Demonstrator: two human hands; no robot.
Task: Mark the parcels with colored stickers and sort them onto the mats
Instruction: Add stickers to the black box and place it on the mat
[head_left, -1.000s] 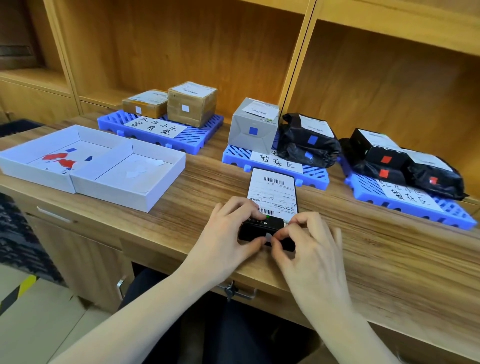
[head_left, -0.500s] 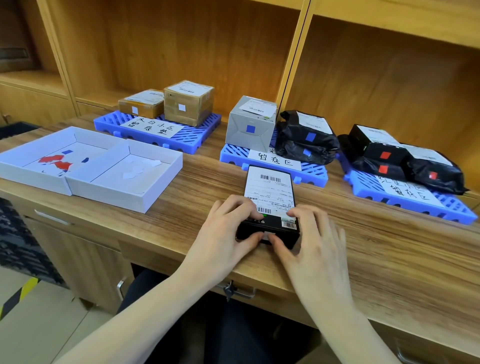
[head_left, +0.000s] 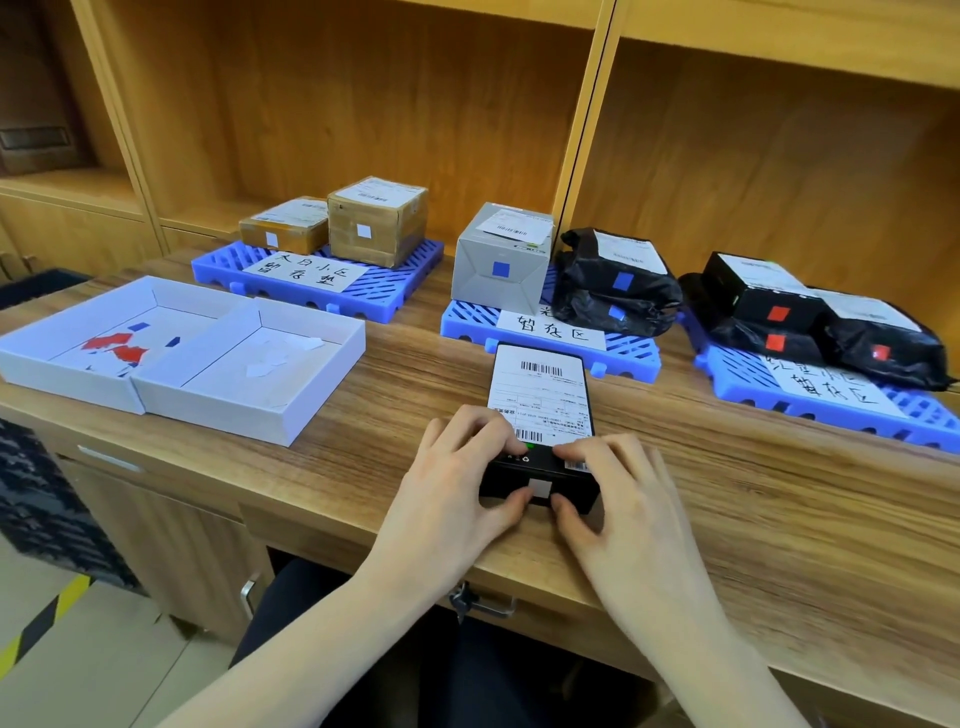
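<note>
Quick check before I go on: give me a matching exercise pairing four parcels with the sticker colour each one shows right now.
Parcels:
1. Grey box on the middle mat
2. Tall cardboard box on the left mat
3. Black box on the right mat
4. Black parcel on the desk, held by the left hand and right hand

Sticker colours:
A. Red
B. White, on its near end face between the thumbs
C. Blue
D. White, on its brown front face

Pairs: 1-C, 2-D, 3-A, 4-B
</note>
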